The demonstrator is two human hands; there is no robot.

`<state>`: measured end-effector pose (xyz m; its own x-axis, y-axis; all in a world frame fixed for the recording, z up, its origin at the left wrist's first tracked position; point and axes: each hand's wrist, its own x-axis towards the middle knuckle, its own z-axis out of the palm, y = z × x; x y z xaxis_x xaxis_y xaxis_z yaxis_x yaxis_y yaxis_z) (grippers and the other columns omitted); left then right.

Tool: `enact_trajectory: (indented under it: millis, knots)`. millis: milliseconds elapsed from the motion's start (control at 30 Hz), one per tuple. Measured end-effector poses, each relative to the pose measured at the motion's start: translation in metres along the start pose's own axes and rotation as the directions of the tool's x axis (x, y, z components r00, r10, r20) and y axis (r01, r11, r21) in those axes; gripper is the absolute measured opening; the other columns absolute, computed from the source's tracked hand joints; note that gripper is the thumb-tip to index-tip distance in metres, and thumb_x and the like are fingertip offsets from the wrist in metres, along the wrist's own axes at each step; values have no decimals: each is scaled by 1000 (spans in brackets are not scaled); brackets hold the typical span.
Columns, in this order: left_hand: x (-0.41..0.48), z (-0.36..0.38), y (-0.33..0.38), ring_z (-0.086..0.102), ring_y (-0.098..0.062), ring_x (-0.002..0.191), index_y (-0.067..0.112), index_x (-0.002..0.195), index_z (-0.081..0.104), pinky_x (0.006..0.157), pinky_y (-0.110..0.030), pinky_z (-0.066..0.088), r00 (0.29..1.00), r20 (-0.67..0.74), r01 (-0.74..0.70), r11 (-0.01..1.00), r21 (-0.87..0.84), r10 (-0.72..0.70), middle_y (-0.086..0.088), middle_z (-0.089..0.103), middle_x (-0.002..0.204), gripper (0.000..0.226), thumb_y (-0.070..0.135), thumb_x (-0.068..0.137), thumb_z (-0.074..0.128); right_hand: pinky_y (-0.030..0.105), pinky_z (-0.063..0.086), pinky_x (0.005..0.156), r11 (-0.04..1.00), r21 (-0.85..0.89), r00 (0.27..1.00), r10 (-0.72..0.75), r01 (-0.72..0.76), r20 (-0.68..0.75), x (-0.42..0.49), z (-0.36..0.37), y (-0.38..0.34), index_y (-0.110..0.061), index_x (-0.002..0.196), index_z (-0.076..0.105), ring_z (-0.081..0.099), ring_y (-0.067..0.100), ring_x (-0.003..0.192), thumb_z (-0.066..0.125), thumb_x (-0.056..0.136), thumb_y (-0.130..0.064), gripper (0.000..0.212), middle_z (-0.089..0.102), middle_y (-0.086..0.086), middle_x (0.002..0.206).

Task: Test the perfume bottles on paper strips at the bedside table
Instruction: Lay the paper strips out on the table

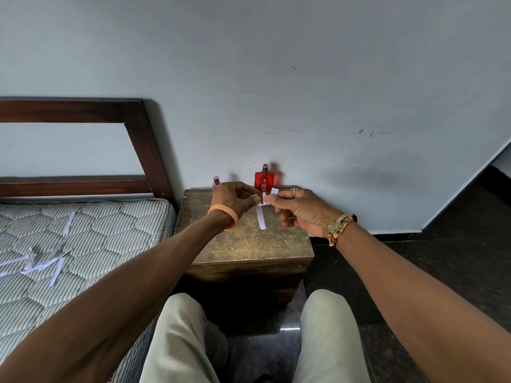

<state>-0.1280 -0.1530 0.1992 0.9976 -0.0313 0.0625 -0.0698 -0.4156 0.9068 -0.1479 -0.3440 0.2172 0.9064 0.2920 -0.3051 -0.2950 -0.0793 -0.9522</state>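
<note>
Red perfume bottle (264, 180), white paper strip (260, 217), orange wristband (224, 211), striped grey-green mattress (83, 230), dark brown headboard (138, 139)

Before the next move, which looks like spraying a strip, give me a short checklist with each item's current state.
1. Paper strip held: ok, pinched between left hand and right hand.
2. Red perfume bottle upright on the bedside table: ok.
3. Red bottle's cap off: cannot tell.
4. A hand free for a bottle: not ok, both are on the strip.
5. Small pink bottle reachable: ok, standing behind the left hand.
6. Spare strips: ok, lying on the mattress.
</note>
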Motion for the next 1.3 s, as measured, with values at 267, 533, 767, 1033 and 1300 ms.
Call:
enact_trajectory:
  millis: [267, 533, 767, 1033, 1300]
  knots:
    - [-4, -1, 8, 66, -15, 60, -1, 98, 71, 58, -24, 58, 940, 250, 307, 897, -319, -233, -8, 70, 71, 17, -3, 81, 68, 22, 47, 51, 985, -138, 927, -145, 103, -345, 12, 4, -16, -9, 92, 71, 50, 7, 53, 76, 85, -23, 16, 63, 5, 75]
    - [-3, 4, 7, 70, -20, 60, 3, 88, 67, 55, -28, 58, 832, 454, 493, 799, -344, -318, -12, 71, 68, 16, -11, 82, 62, 21, 46, 50, 983, -152, 923, -152, 103, -354, 14, 12, -16, -14, 86, 69, 50, 8, 53, 75, 86, -24, 12, 61, 5, 70]
    - [0, 3, 6, 66, -17, 63, 3, 94, 69, 57, -24, 58, 921, 242, 380, 838, -391, -304, -8, 70, 70, 13, -1, 82, 69, 24, 48, 51, 995, -1, 961, -100, 103, -257, 8, 5, -15, -4, 100, 69, 56, 14, 54, 73, 87, -25, 26, 69, 12, 74]
    - [7, 0, 4, 68, -12, 61, 4, 91, 69, 65, -25, 60, 958, 24, 257, 811, -526, -287, -6, 71, 71, 7, 2, 84, 68, 43, 61, 70, 996, -74, 980, -55, 41, -192, 6, 17, 4, 4, 93, 65, 71, 31, 72, 74, 82, -44, 50, 74, 21, 84]
    - [4, 5, 2, 68, -13, 64, 3, 88, 67, 67, -26, 60, 971, 33, 220, 836, -503, -236, -6, 70, 73, 6, 0, 83, 69, 32, 60, 60, 999, -46, 979, -37, 29, -200, 11, 25, 7, 4, 104, 67, 73, 26, 71, 83, 76, -16, 38, 75, 17, 83]
